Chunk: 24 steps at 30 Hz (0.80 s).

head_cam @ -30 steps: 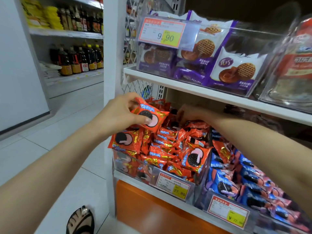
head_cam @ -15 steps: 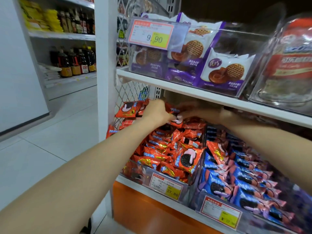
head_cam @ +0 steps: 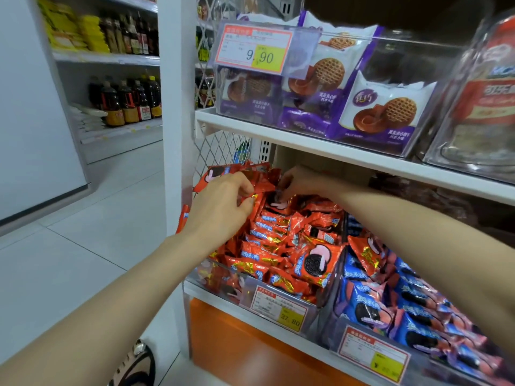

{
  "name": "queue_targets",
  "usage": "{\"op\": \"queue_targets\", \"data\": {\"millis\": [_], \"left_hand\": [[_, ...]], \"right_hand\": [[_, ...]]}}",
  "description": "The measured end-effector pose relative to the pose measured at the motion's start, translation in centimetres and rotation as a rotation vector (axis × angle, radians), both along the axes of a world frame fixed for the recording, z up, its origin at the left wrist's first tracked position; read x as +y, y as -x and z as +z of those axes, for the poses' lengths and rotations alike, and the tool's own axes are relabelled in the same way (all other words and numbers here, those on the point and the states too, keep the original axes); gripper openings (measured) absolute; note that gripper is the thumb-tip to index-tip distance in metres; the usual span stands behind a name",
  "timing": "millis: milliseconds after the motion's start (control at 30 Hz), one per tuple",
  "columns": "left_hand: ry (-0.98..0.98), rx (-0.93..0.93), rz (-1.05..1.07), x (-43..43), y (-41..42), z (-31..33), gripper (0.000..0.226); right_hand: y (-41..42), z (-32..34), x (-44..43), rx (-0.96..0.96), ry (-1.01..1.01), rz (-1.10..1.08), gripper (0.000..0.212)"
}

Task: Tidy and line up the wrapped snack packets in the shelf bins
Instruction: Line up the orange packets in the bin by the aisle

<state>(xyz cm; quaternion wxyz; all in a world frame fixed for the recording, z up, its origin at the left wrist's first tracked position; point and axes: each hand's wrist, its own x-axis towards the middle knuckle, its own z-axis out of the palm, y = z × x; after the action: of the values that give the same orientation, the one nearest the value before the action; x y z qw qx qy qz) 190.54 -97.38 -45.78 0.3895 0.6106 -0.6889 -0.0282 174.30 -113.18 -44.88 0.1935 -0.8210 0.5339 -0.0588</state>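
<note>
Left hand [head_cam: 220, 203], right hand [head_cam: 302, 183] shifted left, pinching red packets [head_cam: 269, 253] in bin [head_cam: 220, 278].

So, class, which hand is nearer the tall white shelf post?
Left. The left hand holds red snack packets beside the tall white shelf post; the right hand is further right.

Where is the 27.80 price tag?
The price tag hangs low centre in the head view, on the red packet bin's front, left of the blue packets.
</note>
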Motion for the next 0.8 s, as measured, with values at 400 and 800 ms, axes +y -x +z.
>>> {"op": "queue_targets", "data": {"millis": [400, 800], "left_hand": [[0.021, -0.050, -0.039, 0.3, 0.0, -0.4, 0.013], [-0.171, -1.018, -0.276, -3.9, 3.7, -1.1, 0.040]], "right_hand": [[0.3, -0.8, -0.3, 0.195, 0.035, 0.073, 0.047], [0.5, -0.9, -0.5, 0.230, 0.005, 0.097, 0.068]]}}
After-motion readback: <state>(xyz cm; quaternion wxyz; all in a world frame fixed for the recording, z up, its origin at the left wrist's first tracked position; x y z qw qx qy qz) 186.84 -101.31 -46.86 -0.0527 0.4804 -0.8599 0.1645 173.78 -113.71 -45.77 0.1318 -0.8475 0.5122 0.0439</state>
